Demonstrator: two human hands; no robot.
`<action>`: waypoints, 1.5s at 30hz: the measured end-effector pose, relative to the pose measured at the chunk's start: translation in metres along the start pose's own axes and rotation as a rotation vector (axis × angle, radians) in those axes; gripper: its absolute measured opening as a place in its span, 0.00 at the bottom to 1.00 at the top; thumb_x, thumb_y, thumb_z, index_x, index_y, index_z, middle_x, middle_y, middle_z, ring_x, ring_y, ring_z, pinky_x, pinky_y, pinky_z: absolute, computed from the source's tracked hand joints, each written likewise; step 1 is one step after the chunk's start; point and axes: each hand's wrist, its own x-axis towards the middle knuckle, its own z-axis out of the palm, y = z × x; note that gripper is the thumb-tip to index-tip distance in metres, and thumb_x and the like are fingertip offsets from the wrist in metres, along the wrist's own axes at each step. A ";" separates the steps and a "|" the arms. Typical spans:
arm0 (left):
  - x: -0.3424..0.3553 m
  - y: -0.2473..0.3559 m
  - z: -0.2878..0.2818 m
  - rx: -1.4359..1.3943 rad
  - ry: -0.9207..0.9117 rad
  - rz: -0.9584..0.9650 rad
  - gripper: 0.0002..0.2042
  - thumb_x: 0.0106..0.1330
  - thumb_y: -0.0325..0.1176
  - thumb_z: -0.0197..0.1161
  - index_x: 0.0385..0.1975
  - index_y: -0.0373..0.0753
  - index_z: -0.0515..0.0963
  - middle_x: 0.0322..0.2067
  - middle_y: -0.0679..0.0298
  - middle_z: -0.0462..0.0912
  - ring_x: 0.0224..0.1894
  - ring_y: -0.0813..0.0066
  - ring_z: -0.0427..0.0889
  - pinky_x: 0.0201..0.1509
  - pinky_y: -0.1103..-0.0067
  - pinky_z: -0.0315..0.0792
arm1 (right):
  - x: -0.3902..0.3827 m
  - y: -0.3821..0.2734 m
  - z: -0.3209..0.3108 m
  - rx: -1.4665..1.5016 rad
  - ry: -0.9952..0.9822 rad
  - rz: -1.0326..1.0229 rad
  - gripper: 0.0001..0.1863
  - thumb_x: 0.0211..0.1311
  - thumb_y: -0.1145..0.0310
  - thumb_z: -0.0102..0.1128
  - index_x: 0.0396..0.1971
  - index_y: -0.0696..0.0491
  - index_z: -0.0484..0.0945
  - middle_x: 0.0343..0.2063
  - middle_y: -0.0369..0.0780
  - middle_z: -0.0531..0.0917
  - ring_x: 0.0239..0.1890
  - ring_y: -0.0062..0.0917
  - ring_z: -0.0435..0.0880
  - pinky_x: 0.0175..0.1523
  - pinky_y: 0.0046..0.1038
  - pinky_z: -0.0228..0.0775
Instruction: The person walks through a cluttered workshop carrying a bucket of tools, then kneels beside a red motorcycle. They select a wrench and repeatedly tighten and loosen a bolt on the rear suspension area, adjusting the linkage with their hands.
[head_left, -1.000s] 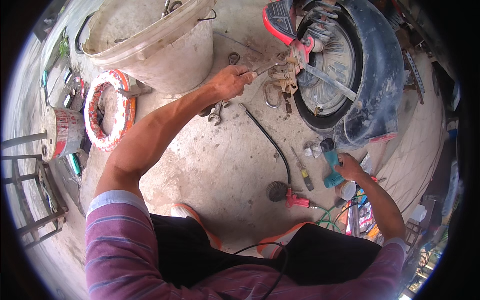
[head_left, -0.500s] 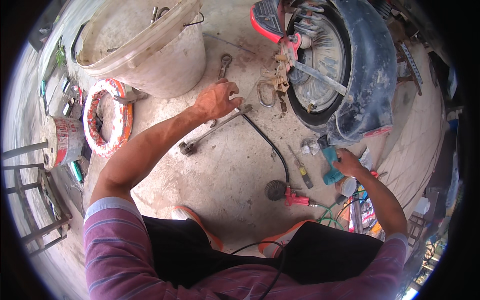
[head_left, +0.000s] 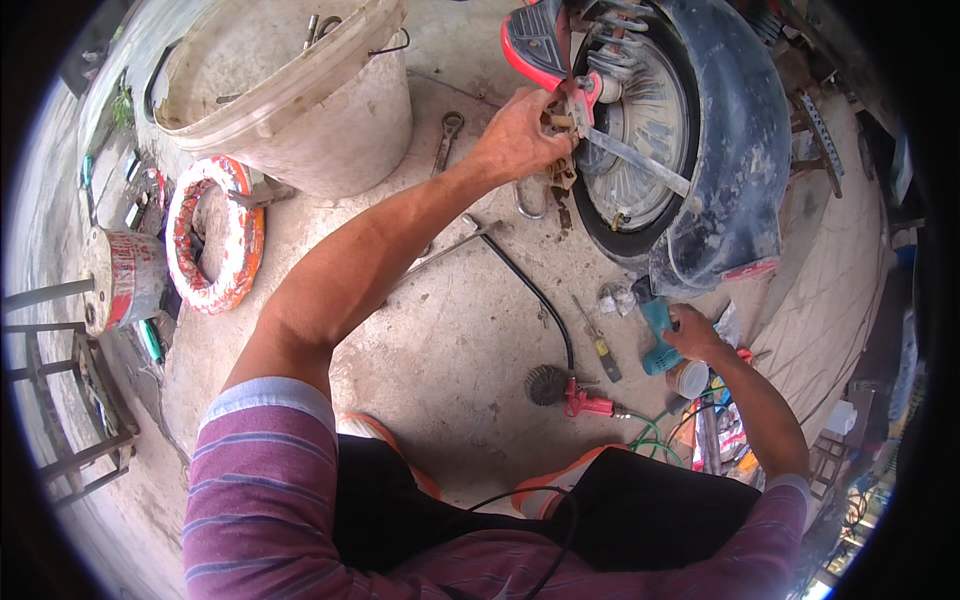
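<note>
My left hand (head_left: 524, 135) reaches out to the scooter wheel (head_left: 645, 140), its fingers closed around a rusty metal bracket (head_left: 561, 122) by the hub; the fingertips are partly hidden. Below that bracket a metal loop (head_left: 531, 203) rests near the floor. Off to the right, my right hand (head_left: 695, 333) is wrapped round the handle of a teal cordless impact wrench (head_left: 656, 318), which lies on the ground beside the wheel's black mudguard (head_left: 735, 150). A small round tub (head_left: 688, 379) touches the tool's near end.
A big whitish bucket (head_left: 290, 100) stands at the far left, with a wrapped tyre (head_left: 215, 235) before it. A ring spanner (head_left: 447, 140), a long-handled wrench (head_left: 440, 258), a screwdriver (head_left: 598, 340) and a red air tool (head_left: 585, 402) with a black hose lie on the concrete.
My left hand has moved right and away from me, from above the long-handled wrench to the bracket at the wheel, and its fingers have closed there. My right hand stays on the impact wrench.
</note>
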 end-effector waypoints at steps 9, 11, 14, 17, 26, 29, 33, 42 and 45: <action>0.006 -0.006 0.005 -0.009 0.051 0.024 0.31 0.59 0.40 0.71 0.61 0.32 0.75 0.56 0.42 0.78 0.60 0.45 0.79 0.65 0.63 0.74 | 0.000 -0.003 0.000 -0.005 0.005 0.018 0.23 0.60 0.61 0.71 0.49 0.60 0.80 0.48 0.53 0.85 0.52 0.48 0.85 0.58 0.43 0.77; 0.008 -0.008 0.006 -0.059 0.040 0.045 0.31 0.58 0.39 0.72 0.60 0.31 0.76 0.55 0.43 0.79 0.59 0.46 0.80 0.64 0.63 0.74 | -0.001 -0.003 0.000 -0.019 0.000 0.028 0.23 0.60 0.61 0.71 0.49 0.60 0.80 0.48 0.53 0.85 0.52 0.48 0.85 0.59 0.43 0.77; 0.010 -0.012 0.005 -0.065 0.022 0.077 0.32 0.60 0.40 0.72 0.64 0.33 0.73 0.59 0.49 0.79 0.55 0.55 0.82 0.61 0.65 0.77 | 0.001 -0.005 -0.002 -0.005 -0.018 0.034 0.23 0.60 0.61 0.70 0.50 0.60 0.80 0.49 0.53 0.85 0.53 0.49 0.85 0.60 0.43 0.77; 0.015 -0.016 0.004 -0.049 -0.008 0.069 0.33 0.61 0.39 0.71 0.66 0.34 0.72 0.60 0.53 0.79 0.51 0.60 0.84 0.58 0.67 0.79 | 0.002 -0.006 -0.004 0.022 -0.042 0.047 0.23 0.60 0.62 0.70 0.50 0.61 0.80 0.49 0.54 0.85 0.53 0.48 0.85 0.60 0.43 0.76; 0.016 -0.014 0.002 -0.195 0.024 0.104 0.34 0.56 0.36 0.72 0.64 0.34 0.71 0.56 0.54 0.81 0.51 0.62 0.85 0.55 0.68 0.80 | -0.001 -0.020 -0.012 0.040 -0.066 0.080 0.24 0.60 0.63 0.71 0.53 0.62 0.78 0.51 0.54 0.84 0.54 0.48 0.85 0.61 0.43 0.76; 0.016 -0.005 0.001 -0.157 0.008 0.043 0.33 0.55 0.35 0.71 0.63 0.34 0.72 0.54 0.54 0.82 0.53 0.61 0.85 0.58 0.68 0.79 | -0.004 -0.016 -0.010 0.049 -0.040 0.065 0.26 0.60 0.64 0.71 0.55 0.62 0.77 0.51 0.55 0.84 0.54 0.49 0.85 0.61 0.43 0.76; 0.014 0.003 -0.006 -0.185 -0.027 0.006 0.32 0.55 0.33 0.71 0.63 0.35 0.73 0.53 0.55 0.83 0.55 0.60 0.85 0.61 0.68 0.78 | -0.008 -0.014 -0.010 0.025 -0.001 0.018 0.28 0.59 0.65 0.70 0.57 0.61 0.76 0.52 0.55 0.83 0.55 0.50 0.84 0.62 0.44 0.76; 0.002 -0.042 -0.003 -0.209 -0.054 0.039 0.29 0.65 0.39 0.72 0.62 0.33 0.72 0.49 0.53 0.83 0.45 0.61 0.86 0.54 0.67 0.80 | -0.001 -0.004 -0.006 0.079 -0.007 0.025 0.28 0.58 0.63 0.71 0.56 0.61 0.77 0.53 0.54 0.82 0.54 0.48 0.84 0.60 0.41 0.77; -0.038 -0.048 -0.027 -0.028 -0.172 -0.128 0.25 0.68 0.46 0.70 0.57 0.33 0.77 0.46 0.51 0.86 0.45 0.57 0.87 0.54 0.64 0.80 | -0.008 -0.008 -0.008 0.089 -0.018 0.079 0.27 0.59 0.64 0.72 0.56 0.61 0.78 0.53 0.53 0.83 0.55 0.47 0.84 0.61 0.41 0.77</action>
